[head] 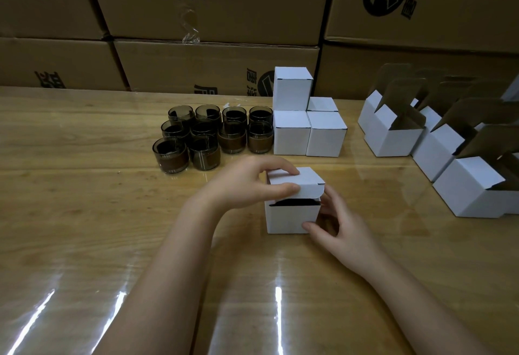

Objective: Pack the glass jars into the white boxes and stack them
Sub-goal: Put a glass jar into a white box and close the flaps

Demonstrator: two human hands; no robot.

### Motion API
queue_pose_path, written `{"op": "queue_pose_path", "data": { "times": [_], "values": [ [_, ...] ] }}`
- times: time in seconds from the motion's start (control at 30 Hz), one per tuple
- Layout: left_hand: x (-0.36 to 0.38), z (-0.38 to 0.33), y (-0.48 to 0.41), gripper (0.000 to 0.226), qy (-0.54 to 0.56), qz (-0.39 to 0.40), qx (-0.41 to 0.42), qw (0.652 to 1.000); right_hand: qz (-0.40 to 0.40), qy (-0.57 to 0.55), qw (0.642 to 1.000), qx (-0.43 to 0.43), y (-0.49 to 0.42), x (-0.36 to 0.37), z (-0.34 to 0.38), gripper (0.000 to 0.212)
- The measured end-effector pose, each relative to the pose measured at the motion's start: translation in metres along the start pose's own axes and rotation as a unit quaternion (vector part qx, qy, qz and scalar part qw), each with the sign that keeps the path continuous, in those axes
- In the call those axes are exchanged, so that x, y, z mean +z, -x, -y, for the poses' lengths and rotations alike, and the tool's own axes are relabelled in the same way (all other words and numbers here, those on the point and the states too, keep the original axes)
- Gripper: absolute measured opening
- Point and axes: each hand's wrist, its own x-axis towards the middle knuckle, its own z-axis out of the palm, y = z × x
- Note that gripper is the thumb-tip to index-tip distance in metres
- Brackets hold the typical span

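Note:
A white box [292,218] stands on the table in front of me, its lid half lowered, with something dark showing through the gap under the lid. My left hand [250,183] pinches the lid flap between thumb and fingers. My right hand [337,222] grips the box's right side and lower front corner. Several dark glass jars [213,137] stand in rows behind it to the left. Closed white boxes [306,119] are stacked to the right of the jars, one on top of another.
Several open white boxes [393,135] with raised brown flaps stand in rows at the right of the glossy wooden table [84,186]. Large brown cartons [213,46] form a wall along the table's far edge.

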Motion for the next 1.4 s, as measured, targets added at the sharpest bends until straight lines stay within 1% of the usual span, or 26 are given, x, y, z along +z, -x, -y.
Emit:
{"op": "queue_pose_path", "data": {
  "times": [0.17, 0.33, 0.63, 0.8, 1.0, 1.2, 1.4],
  "values": [
    [-0.0006, 0.0009, 0.0008, 0.025, 0.010, -0.001, 0.002, 1.000, 0.006, -0.001, 1.000, 0.002, -0.0001, -0.0004, 0.0002, 0.080],
    [0.0014, 0.0026, 0.0001, 0.029, 0.004, -0.005, 0.008, 1.000, 0.008, -0.006, 1.000, 0.005, -0.0001, -0.0006, 0.0019, 0.078],
    [0.0040, 0.0079, -0.0020, 0.039, -0.024, -0.017, 0.017, 0.999, 0.009, -0.004, 1.000, 0.006, -0.0001, -0.0014, 0.0016, 0.083],
    [0.0044, 0.0080, -0.0015, 0.034, -0.034, -0.023, 0.028, 0.999, 0.005, -0.007, 1.000, 0.009, 0.0005, -0.0008, 0.0013, 0.082],
    [0.0047, 0.0051, -0.0007, 0.039, -0.062, -0.023, 0.030, 0.997, 0.006, -0.013, 1.000, 0.008, -0.0001, -0.0011, 0.0005, 0.081],
    [0.0039, 0.0018, 0.0005, 0.033, -0.082, -0.020, 0.020, 0.996, 0.002, -0.028, 1.000, 0.007, -0.0005, -0.0009, -0.0005, 0.081],
    [0.0029, 0.0001, 0.0012, 0.033, -0.100, 0.000, 0.015, 0.995, -0.001, -0.016, 1.000, -0.010, 0.0012, -0.0007, 0.0005, 0.096]
  ]
}}
